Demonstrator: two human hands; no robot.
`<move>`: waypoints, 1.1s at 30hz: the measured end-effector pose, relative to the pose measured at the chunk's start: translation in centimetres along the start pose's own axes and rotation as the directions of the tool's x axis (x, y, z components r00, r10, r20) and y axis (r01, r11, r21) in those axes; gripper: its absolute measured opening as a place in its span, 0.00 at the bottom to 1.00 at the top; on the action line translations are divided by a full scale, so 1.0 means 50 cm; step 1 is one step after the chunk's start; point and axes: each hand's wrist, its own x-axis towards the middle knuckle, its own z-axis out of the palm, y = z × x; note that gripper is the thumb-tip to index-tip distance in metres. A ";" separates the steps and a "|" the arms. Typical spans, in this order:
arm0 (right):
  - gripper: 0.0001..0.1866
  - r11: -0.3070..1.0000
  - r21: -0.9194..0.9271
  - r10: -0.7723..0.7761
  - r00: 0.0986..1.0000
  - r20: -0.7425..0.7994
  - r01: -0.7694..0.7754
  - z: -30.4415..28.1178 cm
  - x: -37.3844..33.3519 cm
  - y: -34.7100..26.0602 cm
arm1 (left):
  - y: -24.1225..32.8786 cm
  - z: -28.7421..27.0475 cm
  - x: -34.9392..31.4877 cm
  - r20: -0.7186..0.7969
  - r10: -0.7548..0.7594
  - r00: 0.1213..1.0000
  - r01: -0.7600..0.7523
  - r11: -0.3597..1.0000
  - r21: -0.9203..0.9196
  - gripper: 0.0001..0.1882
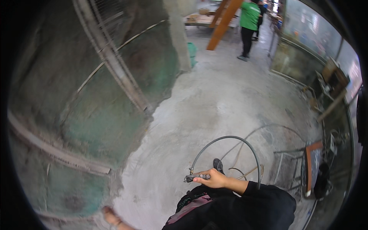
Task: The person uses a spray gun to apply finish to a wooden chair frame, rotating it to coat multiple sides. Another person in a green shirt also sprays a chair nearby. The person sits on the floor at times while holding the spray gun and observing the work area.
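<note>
My right hand [215,179] is closed round a small dark metal spray gun [190,178], held in front of my body. A grey hose [230,137] joins its far end and arches up, over and down past my right forearm. What the gun's tip looks like is too small to tell. At the lower left, my left hand [109,214] hangs low, beside the edge of the green-stained surface [76,193]. Its fingers are smeared by motion, and I make out nothing in it.
Pale concrete floor [214,96] stretches ahead. More hose [245,174] coils by my shoe [218,165]. A metal-legged chair [312,165] stands at right. Far off are a person in green [250,19], an orange-brown beam [222,28] and a table [195,23]. A grimy panel [299,57] edges the right.
</note>
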 end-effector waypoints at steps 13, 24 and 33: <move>0.21 0.868 0.496 0.156 0.946 -0.283 0.006 -0.274 -0.054 0.138 | 0.283 1.004 -0.699 0.903 -0.041 0.427 -0.006 0.999 0.048 0.11; 0.20 0.861 0.499 0.149 0.886 -0.438 0.101 -0.626 -0.033 0.221 | 0.732 1.407 -0.907 0.591 0.761 0.266 -0.621 0.605 -0.499 0.18; 0.22 0.830 0.517 0.310 0.596 -0.741 0.211 -0.696 -0.140 0.345 | 1.051 1.579 -1.101 0.237 0.892 0.386 -0.657 0.446 -0.608 0.40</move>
